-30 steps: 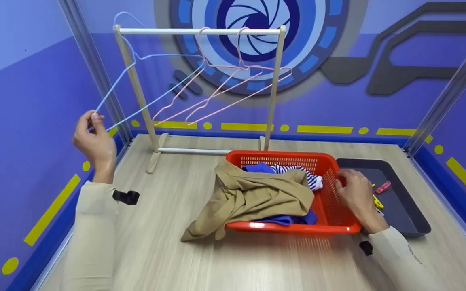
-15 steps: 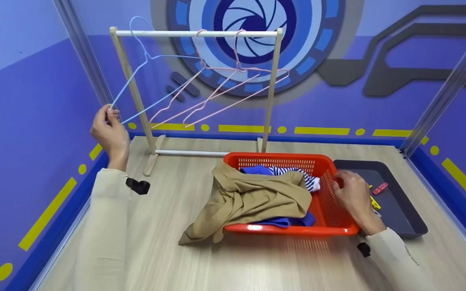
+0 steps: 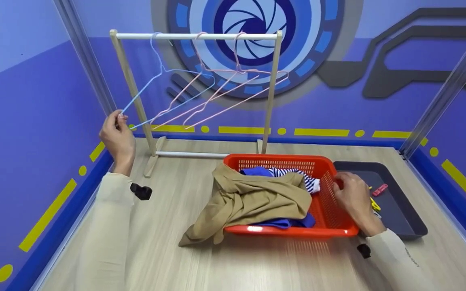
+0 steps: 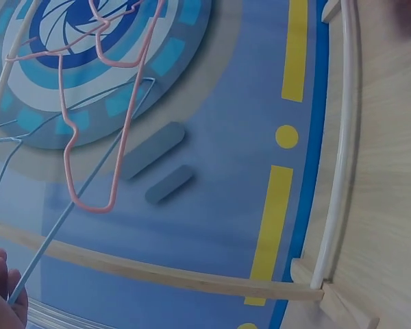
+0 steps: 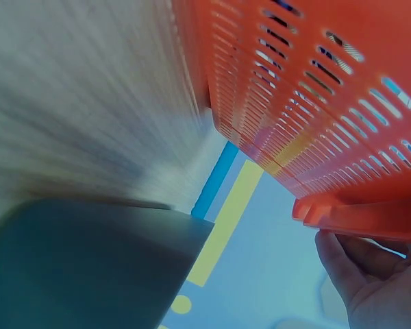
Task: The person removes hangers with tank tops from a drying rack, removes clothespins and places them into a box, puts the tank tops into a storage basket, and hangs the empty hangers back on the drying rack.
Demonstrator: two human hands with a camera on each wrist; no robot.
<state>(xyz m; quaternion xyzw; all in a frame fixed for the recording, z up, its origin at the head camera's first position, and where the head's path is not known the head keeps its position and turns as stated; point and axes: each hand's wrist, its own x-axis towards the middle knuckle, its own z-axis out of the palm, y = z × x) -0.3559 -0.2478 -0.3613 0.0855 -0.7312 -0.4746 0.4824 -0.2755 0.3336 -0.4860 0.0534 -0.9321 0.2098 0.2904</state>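
My left hand (image 3: 117,135) pinches the lower corner of a light blue wire hanger (image 3: 142,93), left of the wooden drying rack. The hanger's hook is at the rack's white rod (image 3: 180,36) and seems to lie over it. In the left wrist view, the left hand (image 4: 3,288) shows only at the bottom left corner. Two pink hangers (image 3: 233,104) hang farther right on the rod. My right hand (image 3: 354,198) grips the right rim of a red basket (image 3: 330,231). In the right wrist view, the thumb of this hand (image 5: 383,281) lies under the rim.
A brown garment (image 3: 257,198) lies over the basket's left side and spills onto the table; blue and striped cloth show beneath. Right of the basket, a dark grey tray (image 3: 403,210) holds a pink clip (image 3: 380,190) and yellow ones. Printed walls enclose the table.
My left hand has moved right with the blue hanger, whose hook has come from above the rod's left end down to the rod. The right hand stays at the basket's rim.
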